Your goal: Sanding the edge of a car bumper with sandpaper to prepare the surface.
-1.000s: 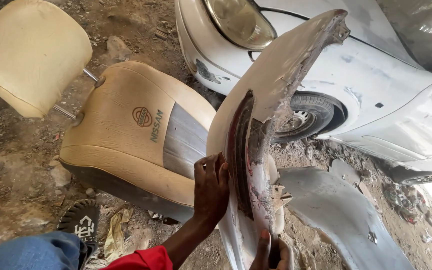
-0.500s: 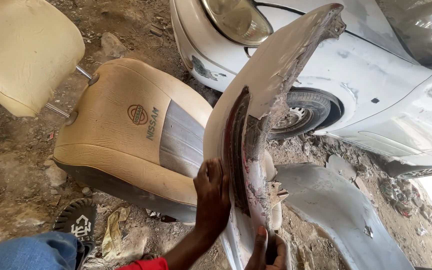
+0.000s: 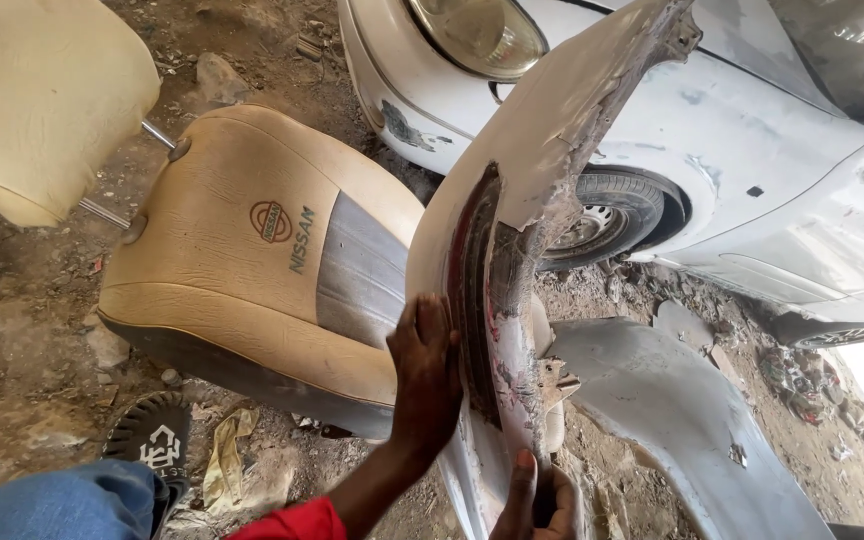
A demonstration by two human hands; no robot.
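The left hand (image 3: 424, 375) lies flat, fingers together, pressed against the outer face of a detached white car fender (image 3: 542, 150) that stands on edge — its wheel-arch lip, scraped and reddish, faces the camera. The right hand (image 3: 537, 500) is wrapped around the fender's lower edge at the bottom of the view, thumb up along the metal. Behind the fender lies a tan car seat (image 3: 242, 270) with its headrest (image 3: 37, 95) on 2 metal posts, on dirt ground. A second grey panel (image 3: 682, 420) lies just right of the fender. A white car (image 3: 752, 130) stands behind — headlight and front wheel visible.
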